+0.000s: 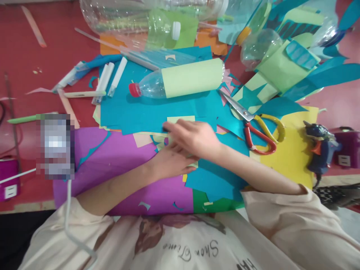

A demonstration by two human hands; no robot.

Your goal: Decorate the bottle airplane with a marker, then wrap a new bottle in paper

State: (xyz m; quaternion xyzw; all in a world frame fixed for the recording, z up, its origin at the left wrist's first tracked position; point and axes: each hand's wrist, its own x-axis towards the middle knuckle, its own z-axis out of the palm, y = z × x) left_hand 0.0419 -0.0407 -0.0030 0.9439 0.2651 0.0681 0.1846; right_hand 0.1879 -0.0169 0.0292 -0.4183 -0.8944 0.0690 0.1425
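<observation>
A small pale green paper piece lies partly under both my hands, on blue paper sheets. Over it, my left hand is laid low and flat with its fingers stretched out, pressing on the paper. My right hand crosses above the left one; motion blurs its fingers, and a small dark spot shows at the fingertips that I cannot make out. Just beyond the hands, a clear plastic bottle with a red cap and a pale green paper wrap lies on its side. Scissors with red and yellow handles rest open to the right.
Purple paper and yellow paper cover the near table. A blurred-out device with a white cable sits left. A blue glue gun is at right. White glue sticks, large bottles and paper-decorated bottles lie farther back.
</observation>
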